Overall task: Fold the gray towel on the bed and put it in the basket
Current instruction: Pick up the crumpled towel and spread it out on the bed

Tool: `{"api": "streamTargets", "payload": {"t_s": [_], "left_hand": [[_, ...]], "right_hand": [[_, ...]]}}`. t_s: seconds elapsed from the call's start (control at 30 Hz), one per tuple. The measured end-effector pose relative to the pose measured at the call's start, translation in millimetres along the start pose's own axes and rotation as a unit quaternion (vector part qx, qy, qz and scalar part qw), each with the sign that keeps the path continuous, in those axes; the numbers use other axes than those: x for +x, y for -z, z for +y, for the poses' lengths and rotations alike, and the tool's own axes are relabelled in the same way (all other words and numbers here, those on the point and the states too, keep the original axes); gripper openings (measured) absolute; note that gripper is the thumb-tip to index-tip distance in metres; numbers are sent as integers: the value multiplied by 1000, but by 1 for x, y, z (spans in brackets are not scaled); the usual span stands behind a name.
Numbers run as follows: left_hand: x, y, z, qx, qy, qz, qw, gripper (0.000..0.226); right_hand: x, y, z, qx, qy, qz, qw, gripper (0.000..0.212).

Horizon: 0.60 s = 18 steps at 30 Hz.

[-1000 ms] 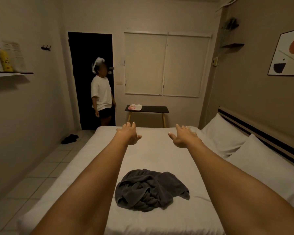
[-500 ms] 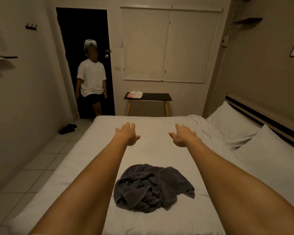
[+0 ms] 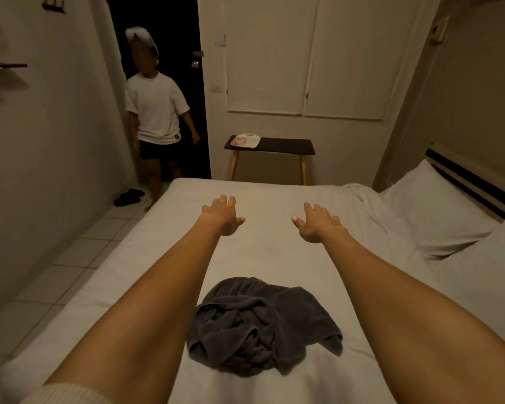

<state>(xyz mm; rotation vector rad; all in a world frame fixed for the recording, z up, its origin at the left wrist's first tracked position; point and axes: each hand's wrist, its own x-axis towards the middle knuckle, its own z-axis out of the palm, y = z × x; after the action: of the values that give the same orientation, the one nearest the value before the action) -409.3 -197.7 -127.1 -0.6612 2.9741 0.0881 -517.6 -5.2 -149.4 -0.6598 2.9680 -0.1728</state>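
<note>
Bed (image 3: 274, 252): smooth white sheet, flat.
Towel (image 3: 263, 328): gray terry, crumpled heap, nearer than both hands.
Left hand (image 3: 222, 217): grip spread, empty.
Right hand (image 3: 318, 225): grip spread, empty.

Gray towel (image 3: 263, 326) lies crumpled in a heap on the white bed (image 3: 274, 252).

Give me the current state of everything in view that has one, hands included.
gray towel: crumpled in a heap on the bed, unfolded
left hand: open, empty, stretched out above the bed
right hand: open, empty, stretched out above the bed
bed: white sheet mostly smooth, rumpled near the pillows
pillows: lying against the headboard
door: open, dark beyond
basket: not in view
</note>
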Motion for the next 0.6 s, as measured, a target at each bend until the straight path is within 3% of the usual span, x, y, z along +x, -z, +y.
{"api": "streamTargets", "payload": {"t_s": [0.6], "left_hand": [[135, -147, -69, 7, -11, -169, 986, 73]], "right_hand": [[98, -156, -7, -19, -52, -157, 986, 65]]}}
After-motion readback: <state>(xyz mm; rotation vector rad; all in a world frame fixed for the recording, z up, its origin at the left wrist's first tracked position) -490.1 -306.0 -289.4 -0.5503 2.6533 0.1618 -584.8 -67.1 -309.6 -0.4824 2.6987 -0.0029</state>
